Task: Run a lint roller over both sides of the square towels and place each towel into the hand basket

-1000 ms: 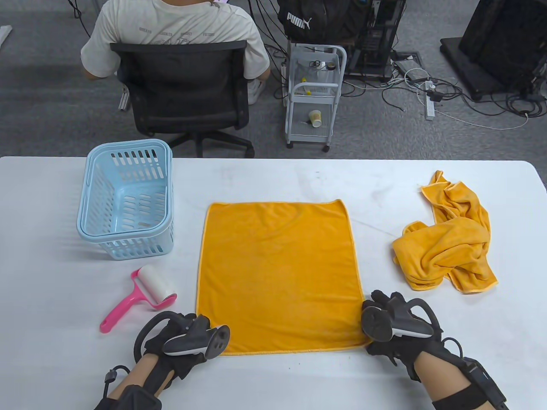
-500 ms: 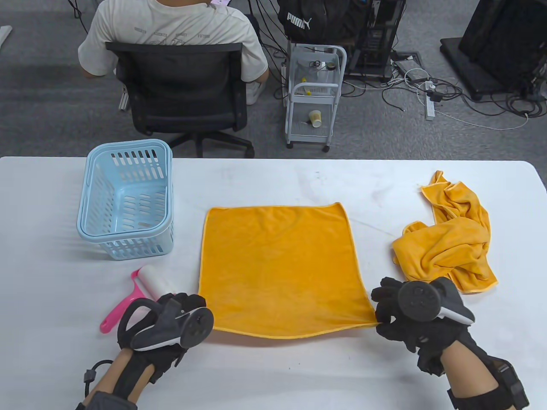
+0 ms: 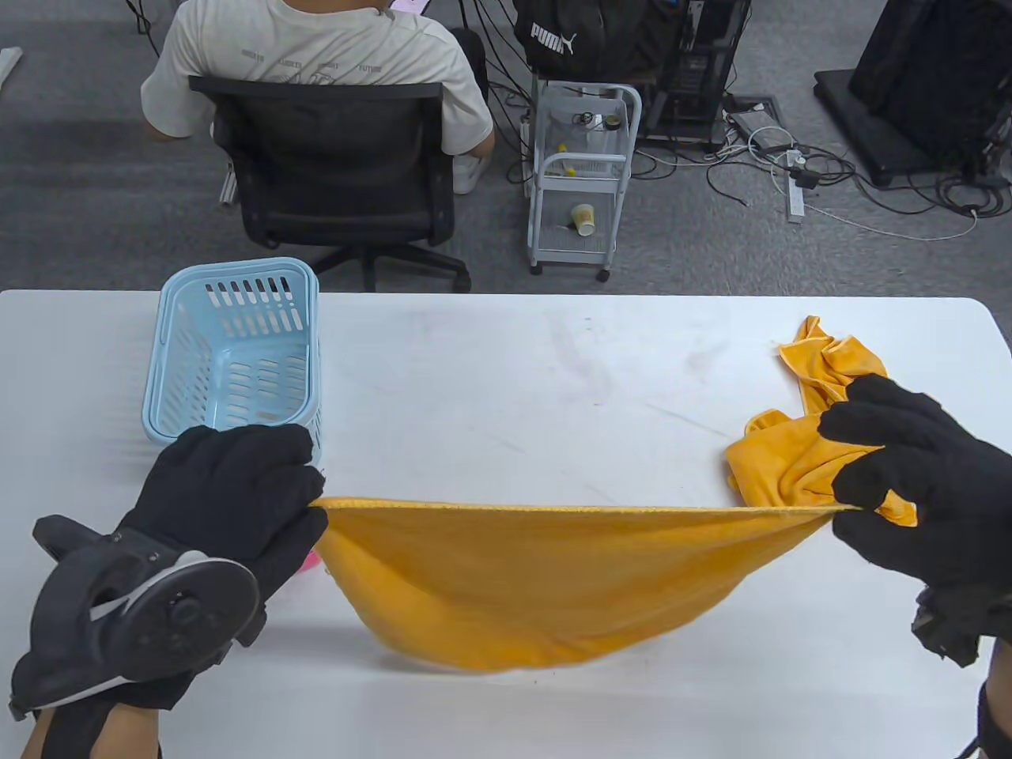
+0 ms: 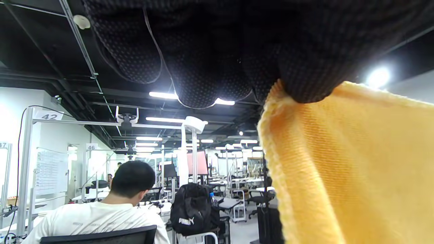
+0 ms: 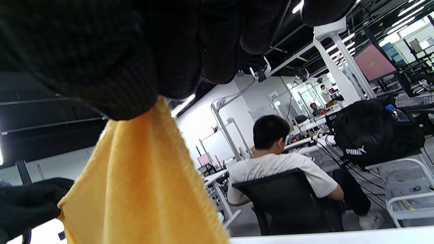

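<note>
- The left hand (image 3: 229,490) pinches one corner of the orange towel (image 3: 545,585), fingers curled tight on the hem; the left wrist view shows the cloth (image 4: 352,169) clamped under a fingertip (image 4: 312,81).
- The right hand (image 3: 917,490) pinches the opposite corner the same way, and the right wrist view shows the fabric (image 5: 142,189) squeezed between thumb and fingers (image 5: 101,78).
- Between the two hands the top hem runs taut and level, lifted off the table (image 3: 506,364); the rest of the towel sags below it in a rounded belly toward the near edge of the table.
- A tracker (image 3: 158,609) sits on the back of the left hand, close to the camera.
- A sliver of pink (image 3: 314,559) shows just behind the towel's left end, beside the left hand; too little shows to say more.
- Beyond the stretched hem the middle of the table is bare white surface up to its far edge.
- The light blue hand basket (image 3: 233,348) stands at far left, just behind the left hand, which covers its near rim.
- A crumpled orange towel pile (image 3: 798,443) lies at far right, partly hidden by the right hand.
- Past the table edge a person in a white shirt (image 3: 316,47) sits in a black office chair (image 3: 332,174), facing away.
- A white trolley (image 3: 581,174) stands to the right of the chair, with cables (image 3: 791,166) on the floor further right.
</note>
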A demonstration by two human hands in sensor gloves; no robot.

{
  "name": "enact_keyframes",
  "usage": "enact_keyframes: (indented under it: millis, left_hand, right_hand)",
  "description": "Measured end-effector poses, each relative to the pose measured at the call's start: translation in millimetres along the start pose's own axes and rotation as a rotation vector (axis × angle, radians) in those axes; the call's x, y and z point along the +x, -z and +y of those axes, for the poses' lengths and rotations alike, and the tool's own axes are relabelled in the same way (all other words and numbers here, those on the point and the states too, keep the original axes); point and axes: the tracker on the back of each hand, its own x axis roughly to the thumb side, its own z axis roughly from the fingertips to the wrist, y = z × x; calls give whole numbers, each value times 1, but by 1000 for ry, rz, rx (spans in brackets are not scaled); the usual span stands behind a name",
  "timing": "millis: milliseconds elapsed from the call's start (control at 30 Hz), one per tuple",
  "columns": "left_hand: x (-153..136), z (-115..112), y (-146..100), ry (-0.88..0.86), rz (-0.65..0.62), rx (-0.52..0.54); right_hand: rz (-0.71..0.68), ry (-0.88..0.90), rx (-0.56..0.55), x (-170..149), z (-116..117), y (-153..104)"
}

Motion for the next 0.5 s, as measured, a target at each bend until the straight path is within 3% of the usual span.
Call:
enact_keyframes:
  millis: [67, 133, 233, 433, 500]
  left_hand:
    - [-4, -3, 13, -17, 18, -26]
    - [-8, -20, 28, -28, 37, -71]
    - [-13, -65, 51, -8, 77, -181]
    - [-28, -199, 86, 44, 225, -441]
    - [-31, -236, 91, 31, 266, -481]
  right_hand:
    - [34, 13, 9, -6, -4, 9]
    - [96, 28, 23, -23, 4, 21]
    - [222, 25, 125, -64, 39, 37]
    - [477, 57, 259, -155, 143, 55]
    - [545, 59, 285, -177, 175, 57]
